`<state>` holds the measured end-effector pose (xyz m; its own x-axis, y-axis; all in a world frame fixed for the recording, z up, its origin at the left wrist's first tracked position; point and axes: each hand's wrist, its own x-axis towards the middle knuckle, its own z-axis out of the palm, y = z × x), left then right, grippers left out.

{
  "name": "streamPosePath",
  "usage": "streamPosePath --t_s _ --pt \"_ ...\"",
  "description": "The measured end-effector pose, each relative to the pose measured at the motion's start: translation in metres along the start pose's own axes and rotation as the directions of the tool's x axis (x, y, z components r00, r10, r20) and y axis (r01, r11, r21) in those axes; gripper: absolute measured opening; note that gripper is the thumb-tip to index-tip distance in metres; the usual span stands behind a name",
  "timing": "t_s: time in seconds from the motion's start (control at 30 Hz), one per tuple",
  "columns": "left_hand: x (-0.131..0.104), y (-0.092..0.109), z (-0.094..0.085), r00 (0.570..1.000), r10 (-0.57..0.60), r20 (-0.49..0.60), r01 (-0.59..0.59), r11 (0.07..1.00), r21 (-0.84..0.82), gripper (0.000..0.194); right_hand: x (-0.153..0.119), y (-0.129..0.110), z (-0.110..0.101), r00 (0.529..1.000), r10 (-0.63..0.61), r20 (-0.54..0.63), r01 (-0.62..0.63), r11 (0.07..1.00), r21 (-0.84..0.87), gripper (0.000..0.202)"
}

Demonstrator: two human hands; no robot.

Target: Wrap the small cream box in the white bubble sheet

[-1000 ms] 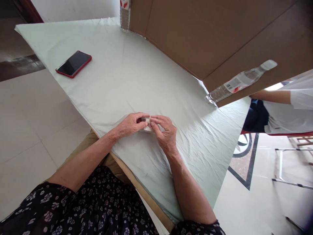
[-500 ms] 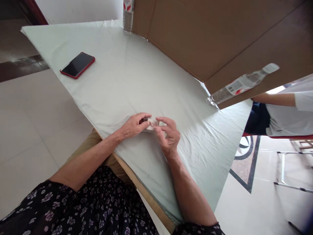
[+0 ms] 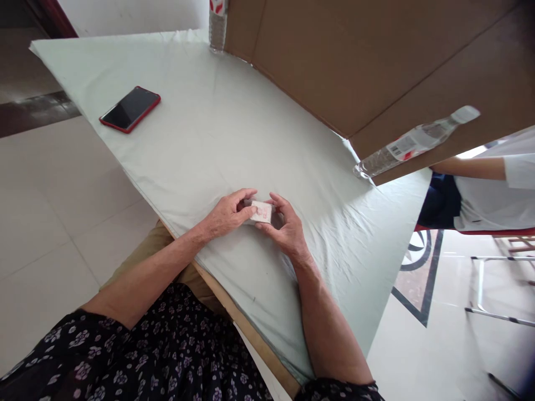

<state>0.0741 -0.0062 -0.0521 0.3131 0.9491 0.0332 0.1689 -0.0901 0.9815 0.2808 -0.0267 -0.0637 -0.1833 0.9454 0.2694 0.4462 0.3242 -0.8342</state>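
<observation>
Near the table's front edge, a small white block with red print on top point(image 3: 263, 212) lies between my two hands; it looks like a pack of cards. My left hand point(image 3: 229, 213) closes around its left end, thumb pressed on the top face and fingers behind, partly hidden. My right hand point(image 3: 288, 225) curls around the right end, with the thumb at the near edge and the fingers at the far side. Some of the block's left part is covered by my left fingers.
A phone in a red case point(image 3: 130, 109) lies at the left on the pale green tablecloth point(image 3: 188, 122). A large cardboard panel point(image 3: 334, 67) stands across the back, with a plastic bottle point(image 3: 412, 146) at its right and another bottle point(image 3: 217, 30) at its left. Beyond it sits a person point(image 3: 485, 195).
My right hand has closed in on the block, its thumb moving down to the near edge. The printed top face now shows more fully. My left hand has barely moved.
</observation>
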Motion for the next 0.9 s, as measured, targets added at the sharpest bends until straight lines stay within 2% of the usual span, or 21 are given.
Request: streamPosePath --t_s 0.1,0.17,0.27,0.4,0.53,0.63,0.9 --pt "0.000 -0.002 -0.003 0.995 0.056 -0.081 -0.059 0.997 -0.042 0.064 -0.002 -0.003 0.008 0.992 0.011 -0.128 -0.011 1.000 0.006 0.065" --pt "-0.001 -0.002 -0.006 0.989 0.090 -0.114 -0.094 0.995 -0.025 0.065 -0.002 -0.003 0.013 0.984 0.049 -0.173 -0.046 0.999 0.022 0.064" --pt "-0.003 -0.004 -0.007 0.989 0.123 -0.079 -0.118 0.991 0.055 0.070 -0.002 -0.004 0.013 0.988 0.088 -0.129 -0.090 0.996 -0.005 0.061" --pt "-0.006 -0.007 -0.005 0.984 0.177 -0.015 -0.172 0.970 0.174 0.079 -0.002 -0.006 0.004 0.996 0.072 -0.047 -0.072 0.997 -0.001 0.069" --pt "-0.007 -0.009 -0.002 0.971 0.240 0.002 -0.232 0.935 0.267 0.084 -0.002 -0.004 -0.002 0.983 0.115 -0.141 -0.088 0.978 0.188 0.066" --pt "-0.007 -0.009 -0.001 0.967 0.257 0.001 -0.243 0.916 0.319 0.084 -0.001 0.000 -0.002 0.961 0.156 -0.227 -0.095 0.961 0.258 0.059" --pt "-0.008 -0.007 0.002 0.970 0.243 -0.008 -0.223 0.903 0.368 0.081 0.000 -0.001 0.004 0.952 0.122 -0.282 -0.079 0.984 0.159 0.037"
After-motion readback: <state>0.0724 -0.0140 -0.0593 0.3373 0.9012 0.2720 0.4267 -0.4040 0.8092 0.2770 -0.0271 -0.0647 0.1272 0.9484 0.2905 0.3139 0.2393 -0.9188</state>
